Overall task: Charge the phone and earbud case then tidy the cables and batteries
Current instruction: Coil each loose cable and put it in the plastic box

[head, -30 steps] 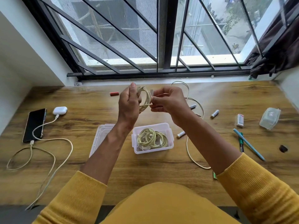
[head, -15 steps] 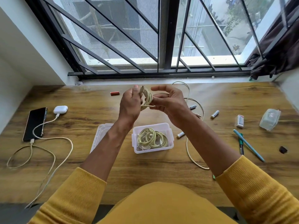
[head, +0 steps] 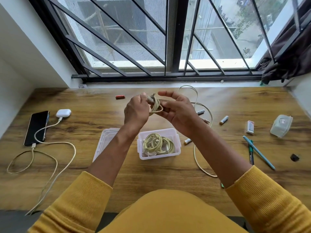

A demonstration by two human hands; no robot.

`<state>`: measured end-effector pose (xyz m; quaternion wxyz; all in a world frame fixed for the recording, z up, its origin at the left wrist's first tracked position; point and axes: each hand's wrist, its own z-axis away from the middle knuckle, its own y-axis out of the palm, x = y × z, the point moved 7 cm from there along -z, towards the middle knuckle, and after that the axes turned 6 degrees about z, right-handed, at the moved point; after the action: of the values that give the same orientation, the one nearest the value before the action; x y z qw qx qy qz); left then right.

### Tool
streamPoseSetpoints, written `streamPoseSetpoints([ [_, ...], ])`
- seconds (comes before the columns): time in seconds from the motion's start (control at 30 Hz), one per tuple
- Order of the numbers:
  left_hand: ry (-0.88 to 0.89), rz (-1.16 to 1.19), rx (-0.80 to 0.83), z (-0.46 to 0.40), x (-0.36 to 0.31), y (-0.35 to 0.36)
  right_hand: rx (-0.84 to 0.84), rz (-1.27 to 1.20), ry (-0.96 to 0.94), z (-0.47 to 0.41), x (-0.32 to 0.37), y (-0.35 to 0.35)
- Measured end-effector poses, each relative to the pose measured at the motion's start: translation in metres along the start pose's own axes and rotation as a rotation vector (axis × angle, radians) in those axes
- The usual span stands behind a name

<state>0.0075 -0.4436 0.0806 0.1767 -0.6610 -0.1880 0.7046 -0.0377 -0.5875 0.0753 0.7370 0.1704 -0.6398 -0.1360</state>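
**Coiled cable held over the box, both hands up**

I'm looking down at the wooden desk. My left hand and right hand are raised above it, close together, with a small coiled cable between them. Left hand pinches the coil near its plug end, fingers closed on it. Right hand: coil looks looped around a finger or two, thumb and forefinger spread apart above it; I can't tell how firmly it grips.

Below the hands, clear plastic box on the desk, with more coiled cables inside. Its lid lies just beside it on the left, partly behind my left forearm.

Far left: phone flat, screen dark, charging cable plugged into its near end. Earbud case just beside the phone's far corner, a cable plugged into it too. Both leads trail off the near edge.

Right of the hands: loose cable snaking across the desk, still uncoiled. Batteries scattered: red battery near the window, three white batteries to the right of the box. Further right, two pens, a small clear container.
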Motion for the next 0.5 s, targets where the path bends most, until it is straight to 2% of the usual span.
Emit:
streamPoseSetpoints([
  [0.1, 0.101, -0.164, -0.096, 0.003, -0.008, -0.007, 0.013, 0.127, 0.006, 0.001, 0.004, 0.003],
  [0.17, 0.167, -0.201, -0.131, 0.006, -0.011, -0.006, 0.005, 0.269, -0.028, 0.002, 0.005, 0.006],
  [0.27, 0.204, -0.216, -0.166, 0.005, -0.012, -0.006, -0.035, 0.330, -0.068, 0.000, 0.006, 0.011],
  [0.5, 0.212, -0.181, -0.127, 0.004, -0.014, -0.010, 0.024, 0.554, -0.244, 0.000, 0.014, 0.024],
])
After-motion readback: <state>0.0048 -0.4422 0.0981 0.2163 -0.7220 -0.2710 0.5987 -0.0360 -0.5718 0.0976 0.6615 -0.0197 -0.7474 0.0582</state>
